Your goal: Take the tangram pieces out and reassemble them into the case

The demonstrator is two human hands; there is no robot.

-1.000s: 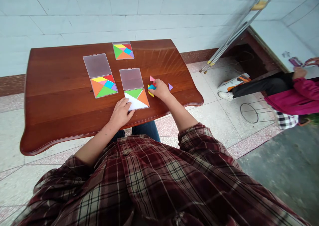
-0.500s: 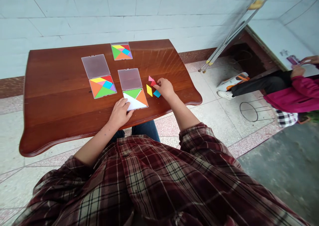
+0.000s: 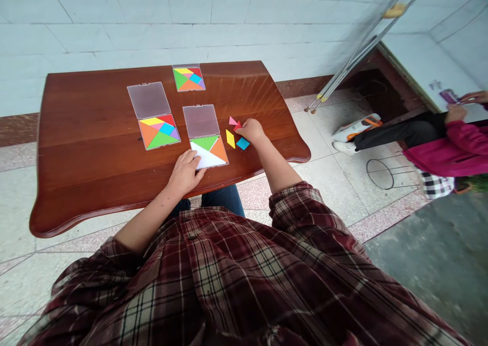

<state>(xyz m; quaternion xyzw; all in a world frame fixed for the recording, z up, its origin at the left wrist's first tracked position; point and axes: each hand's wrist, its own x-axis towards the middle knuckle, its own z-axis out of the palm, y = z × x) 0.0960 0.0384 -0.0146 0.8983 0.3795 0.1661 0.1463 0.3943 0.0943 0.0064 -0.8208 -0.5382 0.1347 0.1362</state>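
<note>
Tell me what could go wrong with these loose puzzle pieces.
The right hand sits right by the small red triangle and pink triangle, so a slip might knock them out of place. The left hand rests on the corner of the open plastic case; pressing there could shift it and jostle the green triangle and orange triangle inside. The loose yellow parallelogram and blue square lie on a polished table, where they might slide if bumped.

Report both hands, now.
Left hand: open, resting on the tangram tray, holding nothing.
Right hand: at the red triangle; whether it holds it cannot be told.
</note>
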